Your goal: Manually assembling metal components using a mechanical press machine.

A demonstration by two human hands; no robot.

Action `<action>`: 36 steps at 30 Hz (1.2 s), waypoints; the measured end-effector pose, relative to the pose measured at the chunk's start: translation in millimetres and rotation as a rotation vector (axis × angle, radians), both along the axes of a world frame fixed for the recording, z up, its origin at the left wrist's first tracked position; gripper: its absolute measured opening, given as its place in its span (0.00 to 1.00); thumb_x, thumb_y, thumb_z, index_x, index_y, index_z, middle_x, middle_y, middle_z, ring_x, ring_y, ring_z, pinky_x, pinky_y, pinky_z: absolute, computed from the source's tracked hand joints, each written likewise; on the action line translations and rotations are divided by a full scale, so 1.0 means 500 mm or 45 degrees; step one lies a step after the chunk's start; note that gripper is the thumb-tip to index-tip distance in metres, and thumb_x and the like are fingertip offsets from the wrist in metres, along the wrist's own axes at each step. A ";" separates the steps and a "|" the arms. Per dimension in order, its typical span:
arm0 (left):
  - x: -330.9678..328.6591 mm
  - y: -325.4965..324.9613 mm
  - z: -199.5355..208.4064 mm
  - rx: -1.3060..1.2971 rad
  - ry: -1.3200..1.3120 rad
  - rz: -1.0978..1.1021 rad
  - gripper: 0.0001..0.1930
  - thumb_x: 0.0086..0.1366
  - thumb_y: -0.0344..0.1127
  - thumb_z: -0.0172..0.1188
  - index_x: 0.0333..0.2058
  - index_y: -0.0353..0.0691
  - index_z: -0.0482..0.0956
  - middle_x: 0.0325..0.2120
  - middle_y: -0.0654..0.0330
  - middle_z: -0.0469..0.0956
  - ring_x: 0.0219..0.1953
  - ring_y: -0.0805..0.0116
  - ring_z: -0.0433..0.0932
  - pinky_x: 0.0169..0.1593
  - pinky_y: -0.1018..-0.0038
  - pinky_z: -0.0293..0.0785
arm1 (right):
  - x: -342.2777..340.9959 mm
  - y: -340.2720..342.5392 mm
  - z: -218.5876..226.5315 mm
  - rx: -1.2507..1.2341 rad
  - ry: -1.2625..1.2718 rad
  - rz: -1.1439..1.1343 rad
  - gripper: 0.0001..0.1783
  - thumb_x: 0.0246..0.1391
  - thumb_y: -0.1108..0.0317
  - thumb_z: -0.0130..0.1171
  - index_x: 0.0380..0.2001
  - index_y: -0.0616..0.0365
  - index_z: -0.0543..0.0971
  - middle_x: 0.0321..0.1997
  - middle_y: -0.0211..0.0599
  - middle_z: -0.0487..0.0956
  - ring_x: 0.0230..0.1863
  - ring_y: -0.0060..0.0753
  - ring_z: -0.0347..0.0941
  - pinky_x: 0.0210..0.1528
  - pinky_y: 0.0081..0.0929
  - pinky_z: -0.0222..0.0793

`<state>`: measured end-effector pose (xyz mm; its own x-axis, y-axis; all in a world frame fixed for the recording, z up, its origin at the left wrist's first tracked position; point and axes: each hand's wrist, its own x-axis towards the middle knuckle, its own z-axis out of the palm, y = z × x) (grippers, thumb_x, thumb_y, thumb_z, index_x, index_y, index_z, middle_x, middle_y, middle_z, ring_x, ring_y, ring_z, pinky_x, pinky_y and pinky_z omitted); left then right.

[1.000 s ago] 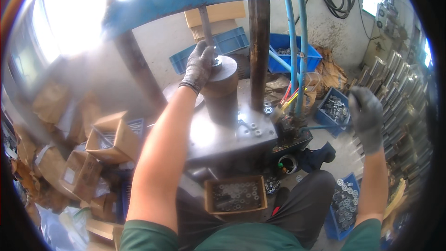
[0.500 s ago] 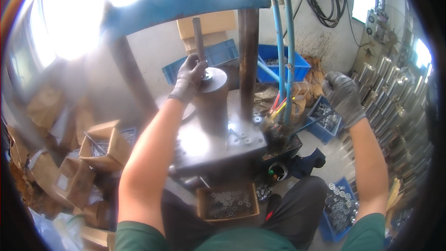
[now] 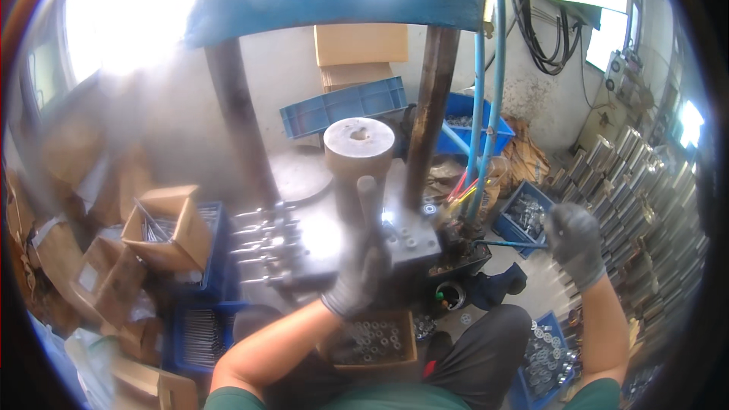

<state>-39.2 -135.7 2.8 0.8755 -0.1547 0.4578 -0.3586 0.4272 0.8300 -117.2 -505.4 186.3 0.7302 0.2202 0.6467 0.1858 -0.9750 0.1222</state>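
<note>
My left hand, in a dark glove, is closed around a metal rod, held upright in front of the press; motion blurs them. Behind the rod stands a thick steel cylinder with a hole in its flat top. It rests on the steel press table. My right hand, also gloved, is curled at the end of a blue lever at the right of the press. Several metal shafts lie side by side on the table's left edge.
A blue crossbeam spans the press columns. A box of rings sits before my knees. A blue bin of metal wheels is at the right, near stacked metal bars. Cardboard boxes crowd the left.
My left hand has come away from the cylinder's top toward me with the rod. My right hand has dropped to the lever's end, which is lower. The view has shifted.
</note>
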 end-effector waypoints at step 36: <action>-0.172 0.105 -0.036 1.161 -0.297 0.299 0.16 0.75 0.46 0.57 0.50 0.41 0.80 0.42 0.55 0.82 0.48 0.55 0.80 0.53 0.58 0.76 | -0.145 0.025 -0.139 0.403 0.095 -0.026 0.08 0.60 0.75 0.62 0.43 0.64 0.82 0.38 0.44 0.82 0.39 0.41 0.79 0.46 0.38 0.74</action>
